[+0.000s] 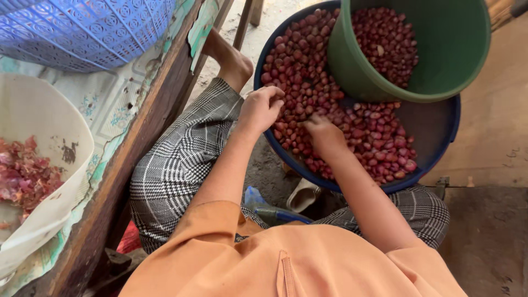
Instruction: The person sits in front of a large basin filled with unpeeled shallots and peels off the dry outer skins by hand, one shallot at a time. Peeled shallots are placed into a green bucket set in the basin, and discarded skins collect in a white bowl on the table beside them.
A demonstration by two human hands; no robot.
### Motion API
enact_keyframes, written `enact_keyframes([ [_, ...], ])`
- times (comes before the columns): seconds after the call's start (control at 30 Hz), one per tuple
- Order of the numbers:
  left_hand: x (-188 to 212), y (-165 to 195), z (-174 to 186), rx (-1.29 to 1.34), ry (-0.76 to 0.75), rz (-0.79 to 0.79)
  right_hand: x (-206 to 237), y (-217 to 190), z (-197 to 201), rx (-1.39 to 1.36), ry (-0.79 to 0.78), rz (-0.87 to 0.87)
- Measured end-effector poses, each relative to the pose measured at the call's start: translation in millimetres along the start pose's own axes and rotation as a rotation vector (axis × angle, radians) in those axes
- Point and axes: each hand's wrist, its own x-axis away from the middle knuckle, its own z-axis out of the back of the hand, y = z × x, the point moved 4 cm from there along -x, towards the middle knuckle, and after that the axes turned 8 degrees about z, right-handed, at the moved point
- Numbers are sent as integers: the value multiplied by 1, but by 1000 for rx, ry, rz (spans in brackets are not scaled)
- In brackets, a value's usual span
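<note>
Left hand (261,107): fingers curled loosely, tips pinched together over the shallots (330,104); whether they grip one, cannot tell. Right hand (324,132): fingers down among the shallots, grip hidden. Shallots: small, red, heaped in a blue basin (440,143) resting on the lap. Green bucket (440,66): tilted on the basin's far rim, holding more shallots. White sack (49,126) of red peelings: left, on a wooden bench (137,143).

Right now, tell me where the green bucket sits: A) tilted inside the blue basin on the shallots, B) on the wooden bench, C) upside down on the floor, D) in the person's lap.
A: the green bucket leans on the far rim of the blue basin, over the shallots, with more inside it.
</note>
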Motion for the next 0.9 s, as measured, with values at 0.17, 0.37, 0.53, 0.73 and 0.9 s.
enact_keyframes([
  [0.17,6,-29,-40,-317,-164,-5,18,44,6,-307,191,-82],
  [0.37,16,-50,-93,-570,-174,-236,39,103,29,-463,161,-455],
  [0.53,11,-44,-87,-341,-120,-174,16,77,33,-266,170,-215],
  [0.73,23,-21,-86,-223,-310,-210,-12,36,7,160,36,-177],
  [0.9,28,-23,-98,-242,-259,-218,-6,59,12,-167,10,-254],
])
